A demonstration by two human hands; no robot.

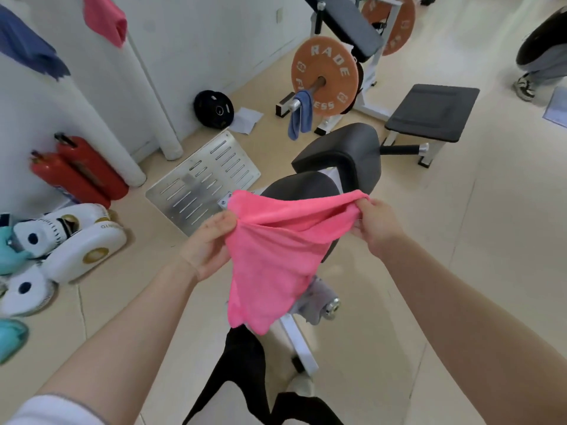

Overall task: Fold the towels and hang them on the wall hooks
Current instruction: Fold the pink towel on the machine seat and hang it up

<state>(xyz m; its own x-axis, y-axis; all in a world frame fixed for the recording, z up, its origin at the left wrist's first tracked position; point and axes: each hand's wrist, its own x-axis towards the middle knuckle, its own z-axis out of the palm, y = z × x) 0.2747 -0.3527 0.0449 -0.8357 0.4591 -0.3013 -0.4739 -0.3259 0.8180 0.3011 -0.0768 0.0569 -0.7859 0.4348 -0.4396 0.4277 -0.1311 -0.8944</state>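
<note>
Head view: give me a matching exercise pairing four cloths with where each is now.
Things:
1. bright pink towel
2. small pink cloth
3. dark blue cloth
4. blue-grey towel

Places:
A. draped over the barbell end
B. high on the wall, at the far-left frame edge
C. held between both hands
D. high on the wall, near the frame's top

Pairs: 1-C, 2-D, 3-B, 4-A

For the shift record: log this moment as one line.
stage: spreading towel | left hand: pinches pink towel corner | right hand: pinches opposite corner | blue towel: draped on barbell, pending
</note>
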